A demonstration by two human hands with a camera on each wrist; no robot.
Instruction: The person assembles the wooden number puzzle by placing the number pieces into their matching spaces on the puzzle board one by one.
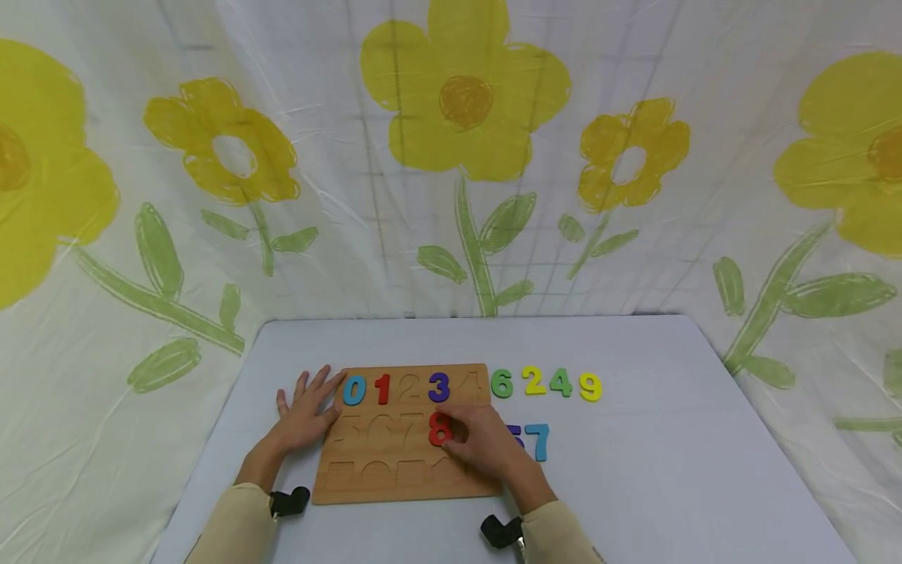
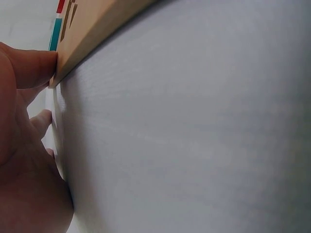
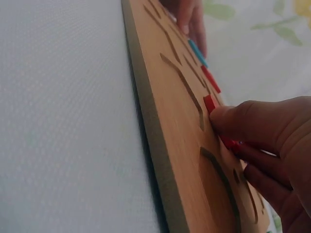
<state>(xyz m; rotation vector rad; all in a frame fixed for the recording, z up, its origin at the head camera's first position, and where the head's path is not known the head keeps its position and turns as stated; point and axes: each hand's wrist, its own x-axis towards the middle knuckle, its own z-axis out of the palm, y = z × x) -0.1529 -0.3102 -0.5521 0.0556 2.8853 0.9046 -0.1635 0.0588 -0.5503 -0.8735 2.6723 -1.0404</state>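
Note:
A wooden number board [image 1: 409,491] lies flat on the table. My right hand [image 1: 486,440] pinches a red number 8 [image 1: 438,430] between thumb and fingers, over the right part of the board's middle row. In the right wrist view the red 8 [image 3: 209,103] is right at the board's surface, partly hidden by the thumb. My left hand [image 1: 306,415] rests spread at the board's left edge, its thumb against the side. Seated in the top row are a light blue 0 [image 1: 355,390], a red 1 [image 1: 382,389] and a purple 3 [image 1: 439,387].
Right of the board lie a green 6 [image 1: 502,383], yellow 2 [image 1: 534,380], green 4 [image 1: 561,382] and yellow 9 [image 1: 590,387]. Nearer, a blue 7 [image 1: 539,441] stands beside a purple 5 [image 1: 517,433], partly behind the right hand. A flowered curtain [image 1: 338,258] hangs behind the table.

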